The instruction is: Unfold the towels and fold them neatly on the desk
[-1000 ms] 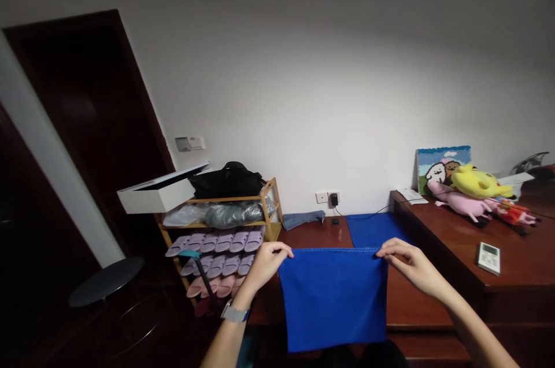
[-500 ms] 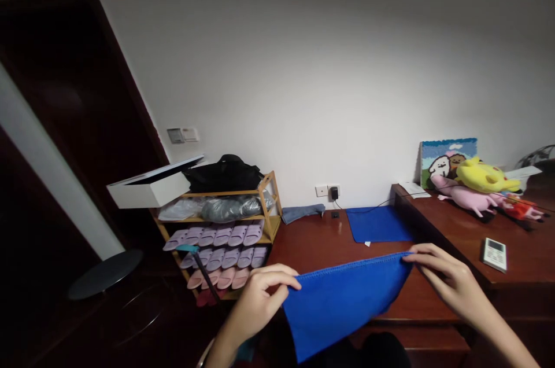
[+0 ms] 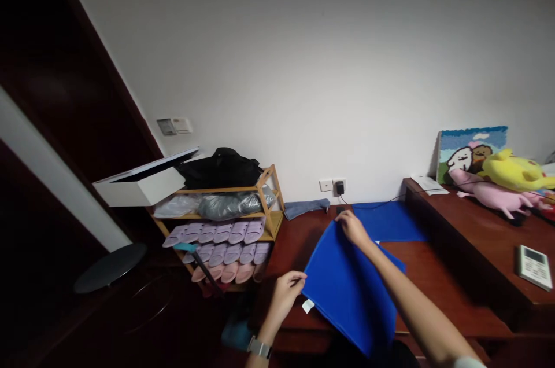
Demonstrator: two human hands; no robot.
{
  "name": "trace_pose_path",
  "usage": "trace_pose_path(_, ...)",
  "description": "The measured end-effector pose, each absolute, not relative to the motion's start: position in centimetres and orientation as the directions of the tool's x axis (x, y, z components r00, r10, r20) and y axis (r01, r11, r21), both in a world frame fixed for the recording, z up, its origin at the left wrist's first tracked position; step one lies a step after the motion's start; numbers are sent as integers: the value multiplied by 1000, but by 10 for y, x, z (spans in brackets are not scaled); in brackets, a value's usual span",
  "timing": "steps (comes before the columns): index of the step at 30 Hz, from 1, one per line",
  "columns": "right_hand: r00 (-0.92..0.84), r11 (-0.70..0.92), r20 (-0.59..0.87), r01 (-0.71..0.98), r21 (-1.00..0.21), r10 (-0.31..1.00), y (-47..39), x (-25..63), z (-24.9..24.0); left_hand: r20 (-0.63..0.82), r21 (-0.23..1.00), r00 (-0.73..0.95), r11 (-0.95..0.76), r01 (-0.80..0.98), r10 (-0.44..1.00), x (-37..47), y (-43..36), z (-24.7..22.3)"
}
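One blue cloth (image 3: pixel 342 287) hangs tilted between two hands over the front of the bench (image 3: pixel 297 239), its lowest corner drooping toward the person's dark clothing. The left hand (image 3: pixel 282 297) has its fingers pinched on the left corner, just above a white tag (image 3: pixel 308 306); the right hand (image 3: pixel 353 229) has its fingers closed on the upper corner. Both grips look shallow, so a sharp pull could slip either corner free. The slack lower part could fold under itself or snag at the bench's front edge; whether it touches the wood, I cannot tell. The right forearm crosses above the cloth, and could drag or crease it.

Beyond, a second blue cloth (image 3: pixel 385 221) lies flat near the wall; overlap could rumple it. A thin cable (image 3: pixel 376 207) runs over it from a black plug (image 3: pixel 340 187), and a swinging hand might catch that.
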State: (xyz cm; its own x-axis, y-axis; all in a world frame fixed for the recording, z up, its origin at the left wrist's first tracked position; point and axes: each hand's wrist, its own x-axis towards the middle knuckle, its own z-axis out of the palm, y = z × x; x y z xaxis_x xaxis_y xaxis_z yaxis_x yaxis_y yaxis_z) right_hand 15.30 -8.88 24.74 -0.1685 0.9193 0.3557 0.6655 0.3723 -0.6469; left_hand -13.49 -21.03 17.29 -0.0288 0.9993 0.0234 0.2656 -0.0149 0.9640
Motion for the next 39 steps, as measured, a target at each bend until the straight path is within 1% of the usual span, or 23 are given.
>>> trace_pose_path(1,-203,371,321,661,-652,925,-83,131,233,-23,962,-99,49,268,995,-142,-205,151)
trace_pose_path(3,-249,354,253,661,-661,935,-89,97,199,-75,950,-186,127,284,980,-154,-202,116)
trace_pose_path(5,-265,319,185,672,-668,946,-117,79,159,-90,937,-232,161,310,969,-165,-203,91)
trace_pose_path(7,-252,276,134,697,-662,958,-155,82,115,-95,925,-253,180,335,963,-172,-205,75)
trace_pose_path(8,-227,245,113,720,-649,967,-175,90,94,-96,920,-255,184,347,962,-176,-205,70)
trace_pose_path(9,-179,210,113,767,-606,977,-192,101,74,-96,915,-252,185,357,963,-178,-205,67)
trace_pose_path(11,-13,60,95,858,-509,995,-219,130,39,-94,909,-241,182,375,966,-182,-203,61)
trace_pose_path(13,121,-88,53,904,-419,991,-233,159,17,-90,906,-229,176,386,969,-184,-201,57)
trace_pose_path(14,154,-132,26,912,-388,988,-234,172,11,-88,904,-225,172,391,970,-185,-200,55)
trace_pose_path(16,153,-149,-17,923,-354,988,-231,189,5,-80,900,-228,169,402,970,-186,-201,53)
trace_pose_path(19,73,-79,-30,939,-334,997,-214,199,10,-60,884,-256,170,435,965,-189,-207,51)
trace_pose_path(24,-91,64,-63,938,-339,994,-177,195,29,-3,838,-308,171,519,951,-195,-220,51)
trace_pose_path(27,-115,84,-70,933,-350,991,-162,193,34,35,809,-310,155,566,950,-198,-225,52)
trace_pose_path(29,-99,82,-30,927,-366,995,-158,193,32,66,790,-312,141,596,948,-200,-224,52)
trace_pose_path(31,-64,77,46,919,-388,997,-151,196,30,114,769,-303,109,630,946,-199,-218,54)
trace_pose_path(33,-28,69,106,914,-401,994,-140,200,30,184,737,-251,35,675,950,-194,-207,56)
trace_pose_path(35,-12,56,111,915,-400,994,-120,201,30,244,688,-155,-59,723,957,-183,-191,58)
trace_pose_path(37,-21,57,95,917,-394,995,-96,200,31,259,620,-53,-124,774,964,-170,-175,56)
trace_pose_path(39,-37,63,74,920,-388,997,-75,196,28,243,528,37,-164,833,969,-160,-161,50)
